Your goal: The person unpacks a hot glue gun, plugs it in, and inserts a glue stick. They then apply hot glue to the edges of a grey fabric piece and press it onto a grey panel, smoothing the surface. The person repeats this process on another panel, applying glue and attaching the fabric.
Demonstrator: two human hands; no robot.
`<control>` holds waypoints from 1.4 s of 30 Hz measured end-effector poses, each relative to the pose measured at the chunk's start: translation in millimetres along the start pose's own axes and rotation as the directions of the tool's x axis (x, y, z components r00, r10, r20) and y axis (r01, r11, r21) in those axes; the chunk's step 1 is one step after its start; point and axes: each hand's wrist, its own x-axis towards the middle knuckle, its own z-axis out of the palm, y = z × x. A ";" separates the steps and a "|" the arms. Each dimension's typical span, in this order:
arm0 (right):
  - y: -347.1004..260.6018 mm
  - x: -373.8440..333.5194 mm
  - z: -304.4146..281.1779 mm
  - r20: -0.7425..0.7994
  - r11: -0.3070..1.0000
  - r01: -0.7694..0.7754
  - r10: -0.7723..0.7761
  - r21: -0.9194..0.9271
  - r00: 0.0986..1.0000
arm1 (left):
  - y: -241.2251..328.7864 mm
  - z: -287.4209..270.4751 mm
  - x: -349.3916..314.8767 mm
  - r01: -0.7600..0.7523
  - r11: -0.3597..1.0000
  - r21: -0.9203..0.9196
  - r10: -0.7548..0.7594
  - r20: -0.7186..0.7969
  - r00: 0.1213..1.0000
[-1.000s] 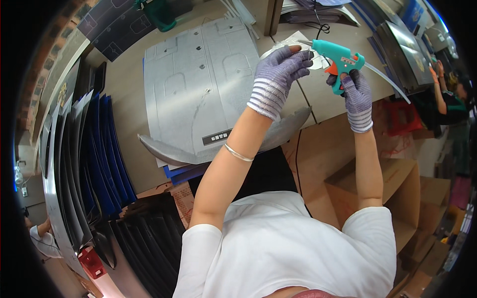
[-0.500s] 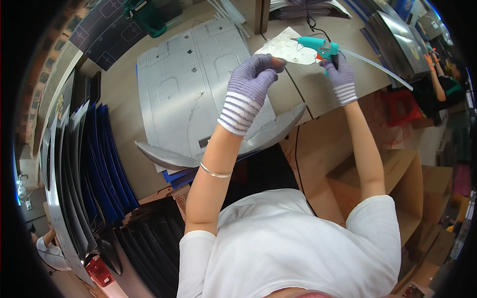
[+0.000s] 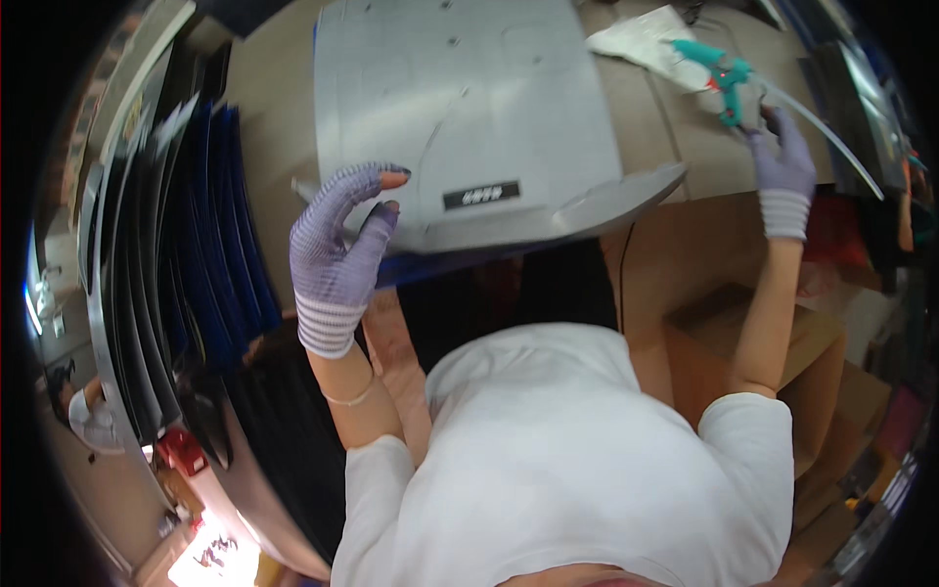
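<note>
A large silver-grey moulded panel (image 3: pixel 533 127) lies on the table, its curved lip toward me and a small black label plate (image 3: pixel 481 196) near that lip. At its near left corner my left hand (image 3: pixel 337 240), in a purple knit glove, hovers with thumb and fingers apart and nothing between them. To the right, a teal glue gun (image 3: pixel 724 78) rests by a crumpled white sheet (image 3: pixel 646 41); a long pale glue stick (image 3: pixel 827 125) extends from its back. My gloved right hand (image 3: pixel 785 161) is just off the gun's handle, fingers spread.
Blue and dark panels (image 3: pixel 220 235) stand upright in a row on the left. Black sheets (image 3: pixel 293 430) are stacked below them. Cardboard boxes (image 3: pixel 812 342) sit at the lower right, near a red stool (image 3: pixel 839 233). Another person (image 3: pixel 93 421) is at the far left edge.
My right hand has let go of the glue gun and drawn back toward me. The left hand has moved left and nearer, to the panel's front left corner. The whole view has shifted.
</note>
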 end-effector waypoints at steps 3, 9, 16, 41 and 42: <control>-81.9 -42.9 -31.0 0.086 0.914 0.211 -0.255 0.347 0.963 | -12.3 -2.2 -6.2 -0.238 0.873 0.425 0.183 0.168 0.969; -171.2 -77.3 3.3 0.190 0.681 0.605 -0.714 0.413 0.674 | -37.1 13.0 -19.5 -0.306 0.790 0.531 0.194 0.256 0.947; -180.3 -77.4 23.1 0.222 0.654 0.683 -0.755 0.326 0.617 | -64.3 22.4 -38.7 -0.328 0.761 0.560 0.286 0.164 0.944; -233.7 -10.8 75.0 0.311 0.605 0.559 -0.785 0.567 0.535 | -29.9 22.0 -26.1 -0.158 0.752 0.640 -0.019 0.261 0.965; -238.3 -6.0 88.4 0.299 0.607 0.570 -0.784 0.554 0.544 | -30.4 22.2 -24.1 -0.160 0.754 0.637 -0.011 0.256 0.967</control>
